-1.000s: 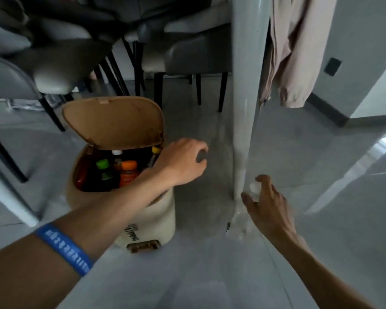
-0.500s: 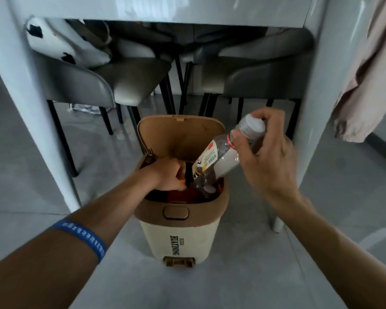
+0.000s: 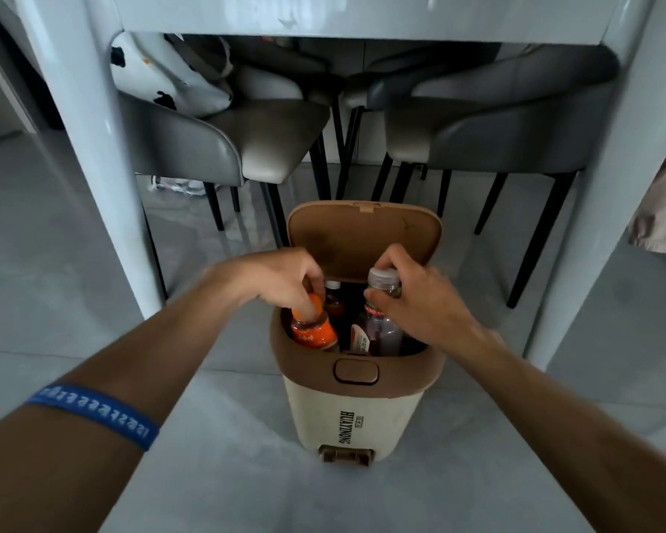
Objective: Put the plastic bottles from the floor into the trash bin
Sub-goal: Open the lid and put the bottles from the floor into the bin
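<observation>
Above the trash bin (image 3: 356,402), the right hand (image 3: 412,302) has its grip clamped on the clear bottle (image 3: 379,325) at its neck; light, slick, crushable. The left hand (image 3: 285,278) pinches the orange bottle (image 3: 314,332) by its cap.

Lower bodies of the orange bottle (image 3: 313,332) and clear bottle (image 3: 379,328) are hidden below the bin (image 3: 352,413) rim, at frame centre; the dark bottles behind them cannot be counted. The left hand (image 3: 285,280) covers part of the orange cap, and the right hand (image 3: 416,305) hides the clear bottle's right side. The table (image 3: 362,13) top is cut off by the upper edge, the cloth (image 3: 662,209) by the right edge, and both forearms by the lower corners.
</observation>
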The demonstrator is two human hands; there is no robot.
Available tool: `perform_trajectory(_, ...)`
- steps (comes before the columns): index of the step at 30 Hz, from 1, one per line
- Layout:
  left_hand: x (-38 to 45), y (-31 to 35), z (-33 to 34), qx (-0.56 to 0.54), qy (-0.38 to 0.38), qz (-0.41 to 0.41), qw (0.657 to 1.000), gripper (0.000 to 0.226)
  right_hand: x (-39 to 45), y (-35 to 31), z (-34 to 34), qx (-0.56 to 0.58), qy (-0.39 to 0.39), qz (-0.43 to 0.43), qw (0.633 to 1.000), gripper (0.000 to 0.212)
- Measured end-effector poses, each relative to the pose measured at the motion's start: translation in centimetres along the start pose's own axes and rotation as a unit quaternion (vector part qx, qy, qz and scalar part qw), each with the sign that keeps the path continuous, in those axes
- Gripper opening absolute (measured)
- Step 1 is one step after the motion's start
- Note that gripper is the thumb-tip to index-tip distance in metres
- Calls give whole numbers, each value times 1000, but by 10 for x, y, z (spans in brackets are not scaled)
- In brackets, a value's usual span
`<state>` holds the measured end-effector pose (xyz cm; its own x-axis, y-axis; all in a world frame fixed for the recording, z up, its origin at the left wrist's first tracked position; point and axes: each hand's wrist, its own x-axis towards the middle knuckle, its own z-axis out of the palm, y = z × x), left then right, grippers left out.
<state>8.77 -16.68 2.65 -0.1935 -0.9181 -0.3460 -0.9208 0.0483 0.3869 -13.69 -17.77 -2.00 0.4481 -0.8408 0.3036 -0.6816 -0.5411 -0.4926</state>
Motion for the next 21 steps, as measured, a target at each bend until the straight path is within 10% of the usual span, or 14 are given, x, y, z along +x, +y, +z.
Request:
perform_trajectory(9, -2, 7, -9, -70, 8, 76, 995, 34, -1, 14, 0, 150, -109, -41, 982, 37)
perform_trajectory(21, 23, 10, 4, -47, -15, 25, 998, 30, 1, 27, 9, -65, -221, -2, 973, 35)
